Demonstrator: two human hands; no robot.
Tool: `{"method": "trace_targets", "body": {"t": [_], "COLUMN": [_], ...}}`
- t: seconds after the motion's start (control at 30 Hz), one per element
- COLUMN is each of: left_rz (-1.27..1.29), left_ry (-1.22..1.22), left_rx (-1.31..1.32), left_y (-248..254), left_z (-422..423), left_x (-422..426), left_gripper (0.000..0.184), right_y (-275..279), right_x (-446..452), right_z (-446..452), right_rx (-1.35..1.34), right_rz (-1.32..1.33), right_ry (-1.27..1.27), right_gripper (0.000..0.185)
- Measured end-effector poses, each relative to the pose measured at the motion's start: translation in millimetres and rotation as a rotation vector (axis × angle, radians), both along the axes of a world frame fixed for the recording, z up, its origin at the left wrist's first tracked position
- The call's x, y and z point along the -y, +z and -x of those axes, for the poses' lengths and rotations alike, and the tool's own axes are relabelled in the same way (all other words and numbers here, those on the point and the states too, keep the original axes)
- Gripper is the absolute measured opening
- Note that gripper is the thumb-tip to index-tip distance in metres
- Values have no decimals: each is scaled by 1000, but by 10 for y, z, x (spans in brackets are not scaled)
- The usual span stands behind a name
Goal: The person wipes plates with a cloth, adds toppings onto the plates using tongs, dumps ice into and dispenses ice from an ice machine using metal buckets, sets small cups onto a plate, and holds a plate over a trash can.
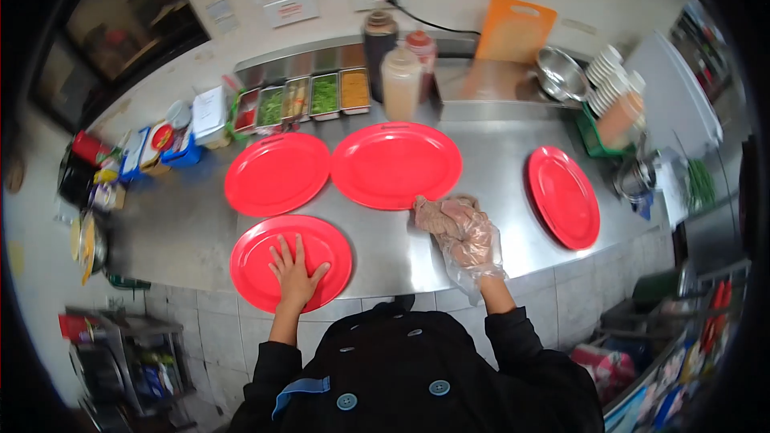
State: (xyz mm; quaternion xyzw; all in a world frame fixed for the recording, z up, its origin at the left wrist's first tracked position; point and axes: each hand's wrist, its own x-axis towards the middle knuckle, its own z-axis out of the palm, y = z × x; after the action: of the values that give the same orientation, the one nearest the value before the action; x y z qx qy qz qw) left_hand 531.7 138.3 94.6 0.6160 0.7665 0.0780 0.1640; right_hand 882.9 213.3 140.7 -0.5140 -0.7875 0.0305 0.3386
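My left hand point(298, 277) lies bare with its fingers spread on the front-left red oval plate point(255, 261). Over my right hand point(473, 244) is a loose clear plastic glove. Its fingers are closed on a crumpled brown cloth point(433, 212), which may be paper, at the near edge of the back-middle red plate point(397, 164). Another red plate point(277, 175) lies at the back left, close to both of these. Farther right, a red plate point(564, 196) sits apart from the others. My right fingertips are partly hidden by the cloth.
Behind the plates stand sauce bottles point(401, 80) and metal trays of chopped food point(325, 96). An orange cutting board point(513, 32) leans on the wall. At the right are a steel bowl point(561, 74) and stacked cups point(607, 80) by a green basket point(593, 136).
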Motion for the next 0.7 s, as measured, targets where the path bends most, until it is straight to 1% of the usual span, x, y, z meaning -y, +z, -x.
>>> {"method": "trace_targets", "body": {"t": [0.07, 0.1, 0.13, 0.2, 0.23, 0.3, 0.33, 0.4, 0.47, 0.5, 0.57, 0.7], "left_rz": [110, 58, 60, -360, -355, -369, -367, -405, -248, -249, -99, -121], "left_ry": [77, 91, -8, -144, -227, -397, -449, -823, -1002, -1041, -1164, -1244], "left_rx": [-30, -28, -25, 173, 198, 370, 379, 431, 436, 422, 493, 455], "left_y": [106, 192, 190, 181, 283, 464, 481, 467, 433, 409, 324, 6], "left_z": [-70, -145, -187, -332, -531, -952, -1172, -1657, -2117, -2311, -2689, -3262], "left_x": [-65, -85, -148, -282, -375, -480, -532, -565, -538, -538, -586, -705], "left_gripper": [97, 91, 91, 76, 76, 61, 61, 53, 49, 49, 45, 40], "right_y": [-48, 432, 552, 575, 555, 383, 259, -22, -301, -483, -871, -1662], "right_x": [359, 557, 771, 1273, 1530, 1995, 2197, 2487, 2612, 2622, 2541, 2169], "right_z": [-168, -243, -400, -753, -886, -1098, -1143, -1221, -1314, -1384, -1545, -2032], "right_rx": [-949, -819, -833, -927, -988, -1119, -1195, -1315, -1411, -1451, -1496, -1473], "right_rz": [422, 660, 719, 770, 779, 772, 753, 707, 653, 627, 597, 605], "right_ry": [62, -144, -151, -143, -169, -254, -304, -412, -523, -584, -710, -981], "right_gripper": [37, 35, 35, 35, 35, 35, 35, 35, 35, 35, 35, 36]}}
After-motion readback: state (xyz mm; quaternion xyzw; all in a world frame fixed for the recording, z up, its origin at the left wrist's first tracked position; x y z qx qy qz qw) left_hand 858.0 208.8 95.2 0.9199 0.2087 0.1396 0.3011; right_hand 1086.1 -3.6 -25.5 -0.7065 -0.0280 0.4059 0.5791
